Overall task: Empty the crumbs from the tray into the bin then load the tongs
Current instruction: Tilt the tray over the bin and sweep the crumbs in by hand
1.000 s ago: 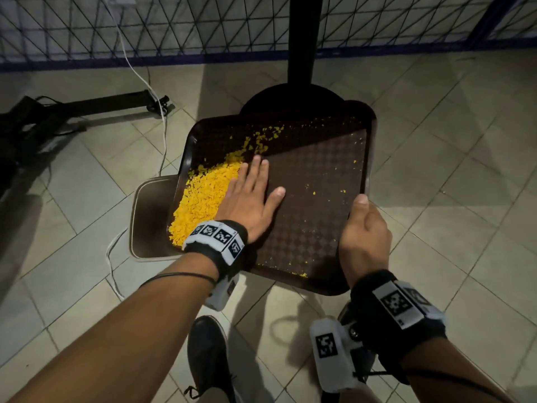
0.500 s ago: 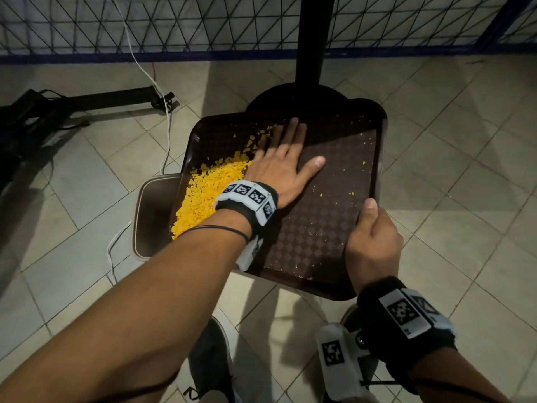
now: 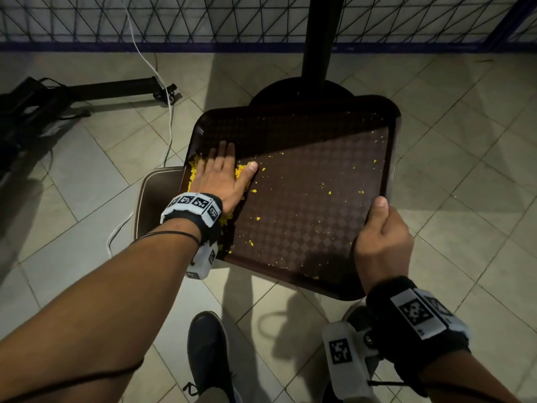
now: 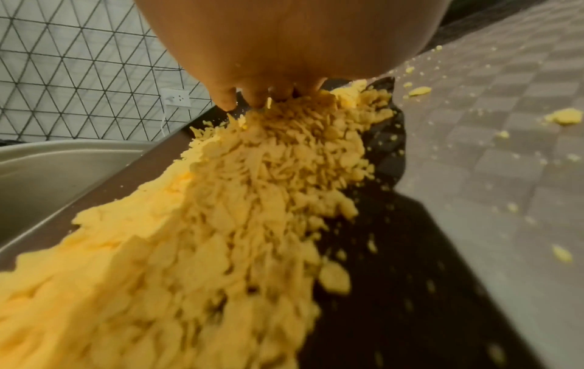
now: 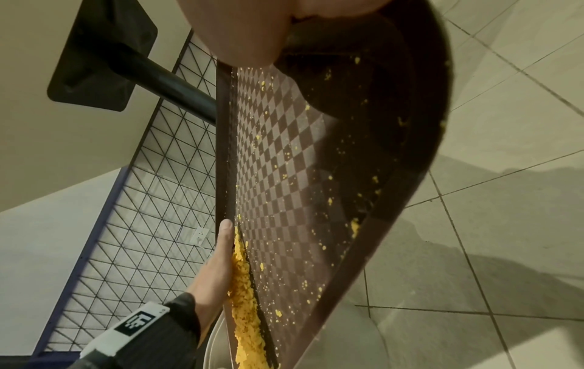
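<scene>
A dark brown tray point(image 3: 313, 205) with a checkered bottom is held tilted over a brown bin point(image 3: 151, 205) on the floor. My right hand point(image 3: 380, 237) grips the tray's near right edge, thumb on top. My left hand point(image 3: 220, 173) lies flat with straight fingers on the tray's left side, pressing on a heap of yellow crumbs point(image 4: 221, 237) along the left rim. Loose crumbs point(image 3: 329, 193) dot the tray bottom. In the right wrist view the left hand point(image 5: 218, 259) presses the crumbs point(image 5: 246, 312) against the low edge of the tray point(image 5: 284, 174). No tongs are in view.
A black pole on a round base point(image 3: 316, 68) stands just behind the tray. A wire mesh fence point(image 3: 203, 18) runs along the back. A white cable point(image 3: 168, 117) trails past the bin, and a black stand point(image 3: 72, 94) lies at left. My shoe point(image 3: 209, 356) is below.
My left hand has swept from the tray's middle to its left rim, pushing the crumb heap with it. Much of the heap has left the tray bottom. My right hand keeps its grip.
</scene>
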The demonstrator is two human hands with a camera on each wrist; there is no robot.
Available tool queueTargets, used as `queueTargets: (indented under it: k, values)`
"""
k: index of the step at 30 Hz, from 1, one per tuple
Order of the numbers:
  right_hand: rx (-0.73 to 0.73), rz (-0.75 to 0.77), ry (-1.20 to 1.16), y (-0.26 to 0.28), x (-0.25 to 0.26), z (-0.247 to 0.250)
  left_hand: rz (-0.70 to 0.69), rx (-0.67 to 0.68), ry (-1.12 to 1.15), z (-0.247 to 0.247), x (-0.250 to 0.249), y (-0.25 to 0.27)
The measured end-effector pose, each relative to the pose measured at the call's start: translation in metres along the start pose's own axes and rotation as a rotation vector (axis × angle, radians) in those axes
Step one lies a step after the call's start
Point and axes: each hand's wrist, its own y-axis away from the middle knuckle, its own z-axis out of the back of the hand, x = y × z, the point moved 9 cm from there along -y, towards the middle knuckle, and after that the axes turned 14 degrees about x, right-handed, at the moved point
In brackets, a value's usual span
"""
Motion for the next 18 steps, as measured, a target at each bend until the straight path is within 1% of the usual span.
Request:
queueTargets:
  k: [3,5,8,11,14,16,18]
  values:
    - [-0.009,0.008,-0.008,0.0,-0.001,0.001,0.023,-0.036,0.003,0.017,0.003,-0.008]
    - [-0.007,-0.002,-0.013,0.0,-0.003,0.0,0.059,-0.026,-0.002,0.028,0.012,-0.022]
    - [0.002,-0.009,-0.019,-0.001,-0.004,-0.002,0.146,0.059,-0.015,0.035,0.036,-0.035]
    - [-0.015,0.009,0.007,-0.001,-0.001,-0.001,0.196,0.143,-0.052,0.029,0.052,-0.024]
    - [-0.014,0.014,0.001,0.001,0.001,-0.002,0.135,0.099,-0.096,0.014,0.056,-0.007]
    - [-0.017,0.012,-0.007,0.002,0.003,-0.003,0.096,0.069,-0.062,-0.002,0.064,0.006]
    - [-0.019,0.008,-0.012,0.003,0.003,-0.002,0.076,0.075,-0.017,-0.02,0.071,0.019]
